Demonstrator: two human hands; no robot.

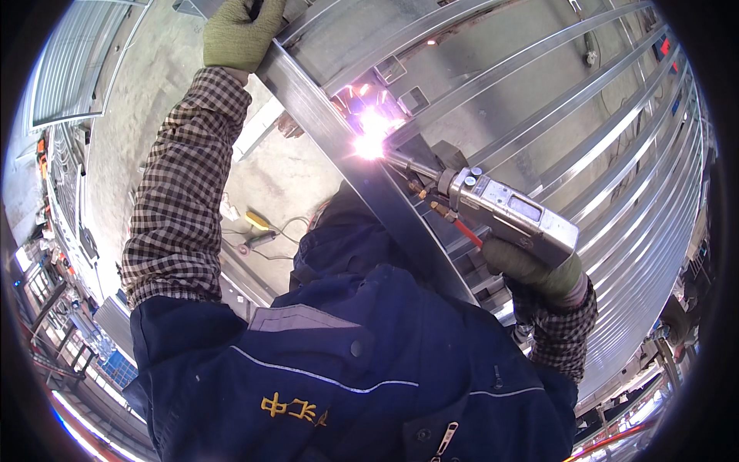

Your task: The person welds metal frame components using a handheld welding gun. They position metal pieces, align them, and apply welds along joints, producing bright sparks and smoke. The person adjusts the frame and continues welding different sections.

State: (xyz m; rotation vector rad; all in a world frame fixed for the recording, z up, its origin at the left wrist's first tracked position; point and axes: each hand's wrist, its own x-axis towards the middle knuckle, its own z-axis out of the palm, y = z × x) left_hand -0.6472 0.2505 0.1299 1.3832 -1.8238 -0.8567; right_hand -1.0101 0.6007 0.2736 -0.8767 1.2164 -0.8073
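My right hand [535, 269], in a green glove, wraps round a silver handheld welding gun [512, 212] with a window, buttons and a narrow nozzle. A red hose [467, 233] with brass fittings runs beside it. The nozzle points left at a joint of the metal frame [315, 115], where a white-violet weld flash [371, 137] throws sparks and hides the seam. At the upper left, my left hand [242, 38], gloved in green, closes on the frame's corner. Its fingertips are partly cut off by the picture's edge.
Long parallel metal bars [585, 115] extend to the right. Below the frame, a yellow-handled tool [258, 221] and loose cables [289, 229] lie on the concrete floor [146, 85]. Stacked ribbed metal panels [81, 65] stand at the far left.
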